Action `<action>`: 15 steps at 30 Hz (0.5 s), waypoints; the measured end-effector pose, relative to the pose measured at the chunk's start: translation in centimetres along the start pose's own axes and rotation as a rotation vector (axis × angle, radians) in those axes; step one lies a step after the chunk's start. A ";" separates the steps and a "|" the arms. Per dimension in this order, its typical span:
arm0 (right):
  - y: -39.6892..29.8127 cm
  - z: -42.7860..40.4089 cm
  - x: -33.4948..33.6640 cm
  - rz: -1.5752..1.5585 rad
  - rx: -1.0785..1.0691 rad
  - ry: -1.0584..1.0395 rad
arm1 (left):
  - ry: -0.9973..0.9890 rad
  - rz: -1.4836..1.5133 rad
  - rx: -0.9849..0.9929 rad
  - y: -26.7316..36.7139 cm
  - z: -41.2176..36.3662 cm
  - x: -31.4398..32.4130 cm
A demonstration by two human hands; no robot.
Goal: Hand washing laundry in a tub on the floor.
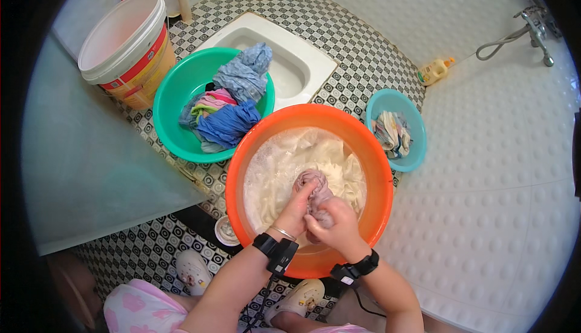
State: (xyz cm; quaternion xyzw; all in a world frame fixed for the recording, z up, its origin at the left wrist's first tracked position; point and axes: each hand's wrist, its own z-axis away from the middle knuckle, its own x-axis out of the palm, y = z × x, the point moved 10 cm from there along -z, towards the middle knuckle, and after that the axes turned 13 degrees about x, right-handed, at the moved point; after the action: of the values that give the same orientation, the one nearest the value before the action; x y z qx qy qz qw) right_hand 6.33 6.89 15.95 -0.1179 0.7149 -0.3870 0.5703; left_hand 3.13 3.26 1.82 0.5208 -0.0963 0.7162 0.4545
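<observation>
Over an orange plastic basin (379, 196) I grip a wet, twisted mauve cloth (323, 192). My left hand (297, 206) is wrapped round its upper part, thumb on top. Lower down and to the right, my right hand (338, 224) is closed on the same cloth, which is bunched between the two fists. Under them, cream-white fabric (313, 151) lies in soapy water with foam along the left side. The cloth's lower end is partly hidden by my fingers.
A green basin (170, 124) holds blue and pink clothes (229, 122) beside a squat toilet (313, 67). On the right stand a turquoise basin (420, 137) with cloths and a yellow pump bottle (433, 72). A large bucket (140, 78) is back left; a small metal bowl (224, 231) sits near the orange basin.
</observation>
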 end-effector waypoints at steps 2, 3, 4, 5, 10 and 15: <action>-0.8 0.5 1.1 0.108 -0.124 0.008 | -0.037 -0.008 0.046 0.0 0.6 0.5; -0.1 0.4 1.3 0.109 -0.124 0.009 | -0.071 -0.022 0.101 0.5 0.9 0.8; 1.1 0.1 1.3 0.130 -0.079 0.020 | -0.174 -0.030 0.194 1.2 0.4 1.8; 2.3 -0.2 1.3 0.151 -0.035 0.031 | -0.174 -0.033 0.199 1.1 0.5 1.6; 12.8 -2.1 -1.7 0.038 0.326 -0.008 | -0.067 -0.269 0.044 0.3 1.1 2.1; 4.1 -1.3 -0.7 -0.462 0.348 -0.359 | -0.316 -0.903 0.367 5.4 1.0 3.5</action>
State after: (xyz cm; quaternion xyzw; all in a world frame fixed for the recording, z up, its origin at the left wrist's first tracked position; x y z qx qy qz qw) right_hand 6.53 10.57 13.70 -0.2439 0.4808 -0.5954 0.5957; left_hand -0.42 1.47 7.01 0.6836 0.1979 0.3657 0.5998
